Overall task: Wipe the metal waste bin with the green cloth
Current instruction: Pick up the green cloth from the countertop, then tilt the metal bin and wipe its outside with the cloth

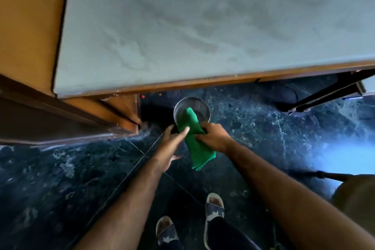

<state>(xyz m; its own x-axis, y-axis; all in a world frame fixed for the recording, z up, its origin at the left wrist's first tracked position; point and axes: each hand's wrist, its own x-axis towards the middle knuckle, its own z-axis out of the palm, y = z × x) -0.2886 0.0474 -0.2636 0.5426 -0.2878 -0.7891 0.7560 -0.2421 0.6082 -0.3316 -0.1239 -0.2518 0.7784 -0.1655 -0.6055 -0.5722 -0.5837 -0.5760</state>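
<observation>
Both bare arms reach forward and down from the bottom of the view, meeting just under the middle. The right hand (215,137) is clenched around the green cloth (192,136) at its middle, knuckles up, so one folded end hangs loose toward 6 o'clock and the other end points toward 12 o'clock over the mouth of the metal waste bin (199,105). The left hand (172,146) comes in from 8 o'clock with its fingers stretched out, fingertips resting against the cloth's left edge, not closed on it. The bin stands on the dark marble floor (263,148) right at the edge of the bed frame (182,84), with the wooden corner post (121,107) close at its 9 o'clock. The bin's rim is round and open; I cannot tell whether the cloth's upper end touches the rim or only hangs in front of it. There is open floor from 3 o'clock round to 7 o'clock of the bin. The person's two sandalled feet (214,209) stand at 6 o'clock, well back from the bin.
</observation>
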